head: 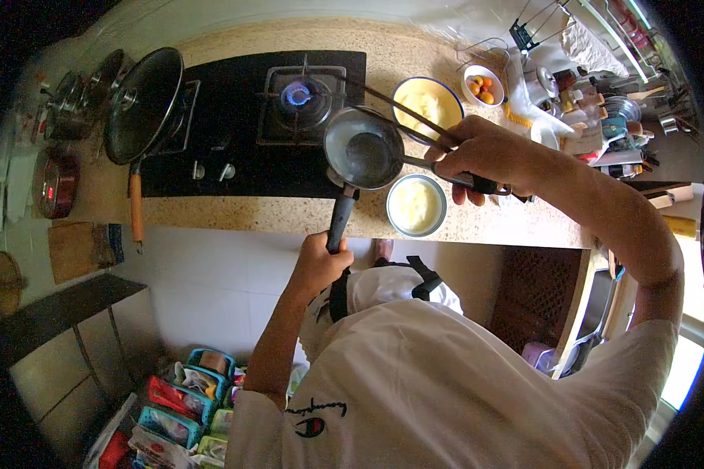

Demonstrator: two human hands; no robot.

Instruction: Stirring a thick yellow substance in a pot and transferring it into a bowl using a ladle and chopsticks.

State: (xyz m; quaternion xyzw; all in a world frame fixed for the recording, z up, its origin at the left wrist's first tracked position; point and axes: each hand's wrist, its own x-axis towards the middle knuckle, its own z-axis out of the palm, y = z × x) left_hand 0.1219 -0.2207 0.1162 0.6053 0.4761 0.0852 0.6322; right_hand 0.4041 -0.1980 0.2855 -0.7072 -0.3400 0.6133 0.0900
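My left hand [321, 267] grips the black handle of a small round pan [343, 132], tilted over the front right of the gas hob. My right hand [493, 155] holds a pair of dark chopsticks [408, 111] and a black-handled utensil, probably a ladle [466, 179]. The utensil's metal neck reaches the pan's right rim; I cannot tell its head from the pan's dark bottom. Just below the right hand's reach sits a metal bowl [416, 205] of pale yellow mixture. Behind the chopsticks is a blue-rimmed bowl [459, 105] with lumpy pale yellow contents.
On the black gas hob [223, 123], the right burner [298, 94] burns with a blue flame. A large lidded wok [144, 105] covers the left side, its wooden handle over the counter edge. A white bowl [468, 70] holds several round orange items. Utensils and jars crowd the right.
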